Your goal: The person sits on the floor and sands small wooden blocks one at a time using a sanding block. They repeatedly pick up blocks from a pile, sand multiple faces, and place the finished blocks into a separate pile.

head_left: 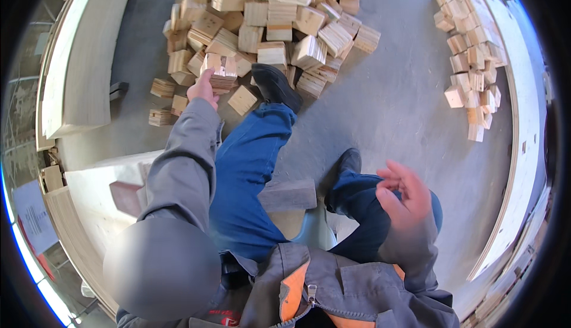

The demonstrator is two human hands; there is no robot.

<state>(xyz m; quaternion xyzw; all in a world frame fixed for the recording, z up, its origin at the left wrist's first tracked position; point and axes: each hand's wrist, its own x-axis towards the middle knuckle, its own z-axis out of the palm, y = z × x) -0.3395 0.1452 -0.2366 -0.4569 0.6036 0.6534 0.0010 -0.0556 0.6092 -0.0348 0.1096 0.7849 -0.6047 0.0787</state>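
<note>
My left hand (203,91) reaches forward with its fingers closed on the near left side of a plywood block (221,69). The thumb and a finger show at the block's edge; the rest of the grip is hidden. This block is at the near side of a large heap of wooden blocks (279,12). A pale square block (242,100) lies on the floor just right of it. Over my right knee, my right hand (405,194) hovers with fingers loosely bent and apart, holding nothing.
Small stacks of blocks (162,88) lie left of the heap. At the right, another pile of blocks (473,54) sits against a long pale board stack (523,119). Tall board stacks (89,54) stand at the left. A grey wooden beam (288,195) is between my legs.
</note>
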